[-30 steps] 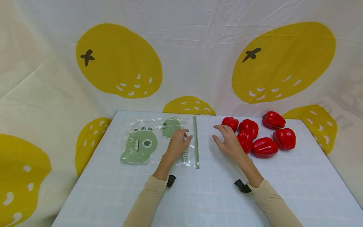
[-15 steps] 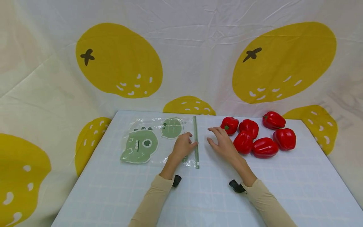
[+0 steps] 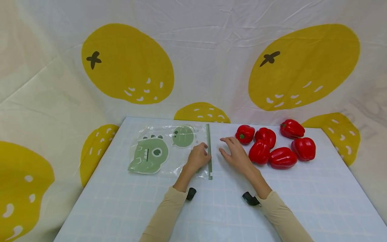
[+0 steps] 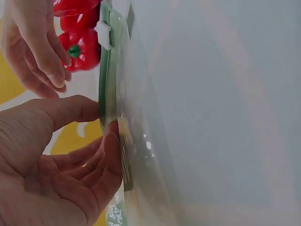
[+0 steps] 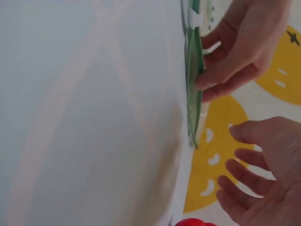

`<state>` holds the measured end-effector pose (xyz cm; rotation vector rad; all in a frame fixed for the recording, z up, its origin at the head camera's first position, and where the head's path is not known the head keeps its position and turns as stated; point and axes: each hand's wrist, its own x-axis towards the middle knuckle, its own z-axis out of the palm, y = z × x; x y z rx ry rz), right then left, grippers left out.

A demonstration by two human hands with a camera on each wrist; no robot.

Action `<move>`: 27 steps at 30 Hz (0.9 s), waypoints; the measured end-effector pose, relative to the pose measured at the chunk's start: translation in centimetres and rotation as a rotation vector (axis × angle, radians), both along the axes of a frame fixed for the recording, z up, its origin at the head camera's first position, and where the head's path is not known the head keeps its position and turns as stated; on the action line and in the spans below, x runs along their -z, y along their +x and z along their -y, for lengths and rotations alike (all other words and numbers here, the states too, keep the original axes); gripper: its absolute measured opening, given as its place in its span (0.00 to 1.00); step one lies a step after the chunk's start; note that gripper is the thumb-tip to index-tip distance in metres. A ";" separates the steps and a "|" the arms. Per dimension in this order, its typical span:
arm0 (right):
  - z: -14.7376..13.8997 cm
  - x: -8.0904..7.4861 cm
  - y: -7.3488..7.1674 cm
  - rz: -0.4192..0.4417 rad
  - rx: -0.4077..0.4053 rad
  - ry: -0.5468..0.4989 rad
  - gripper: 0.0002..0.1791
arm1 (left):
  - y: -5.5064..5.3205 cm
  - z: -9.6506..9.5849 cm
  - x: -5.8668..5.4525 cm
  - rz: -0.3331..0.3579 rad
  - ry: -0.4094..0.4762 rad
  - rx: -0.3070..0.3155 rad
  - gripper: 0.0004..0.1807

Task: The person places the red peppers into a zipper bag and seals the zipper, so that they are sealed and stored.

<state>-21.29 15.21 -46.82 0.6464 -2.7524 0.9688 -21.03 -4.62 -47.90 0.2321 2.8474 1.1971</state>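
Observation:
A clear zip bag (image 3: 151, 158) with green dinosaur prints lies flat on the left half of the table, its green zip strip (image 3: 209, 161) along the right side. My left hand (image 3: 197, 157) pinches the bag at this strip; in the left wrist view, the thumb (image 4: 77, 110) is on the strip and the fingers (image 4: 106, 165) are on the bag's other side. A white slider (image 4: 103, 34) sits at one end of the strip. My right hand (image 3: 237, 156) hovers between bag and bell peppers, fingers spread and holding nothing. Several red bell peppers (image 3: 259, 153) lie to its right.
The table (image 3: 217, 215) has a pale blue checked cover. Behind it hangs a white cloth (image 3: 208, 67) with large yellow fruit prints. One bell pepper (image 3: 292, 129) lies near the table's back edge.
My left hand has moved right across the bag to the zip strip and taken hold there. My right hand has shifted left, away from the bell peppers. Bag and peppers lie as before.

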 end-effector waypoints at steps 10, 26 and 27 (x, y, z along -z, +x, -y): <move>0.3 -0.2 -0.1 0.015 -0.046 0.015 0.28 | 0.2 1.2 0.4 -0.001 0.101 -0.012 0.12; 1.2 0.3 0.0 -0.003 -0.176 0.065 0.24 | 1.2 2.2 -0.2 0.014 0.155 -0.033 0.06; 1.2 0.4 0.1 -0.005 -0.179 0.064 0.23 | 1.3 2.3 -0.2 0.004 0.159 -0.029 0.06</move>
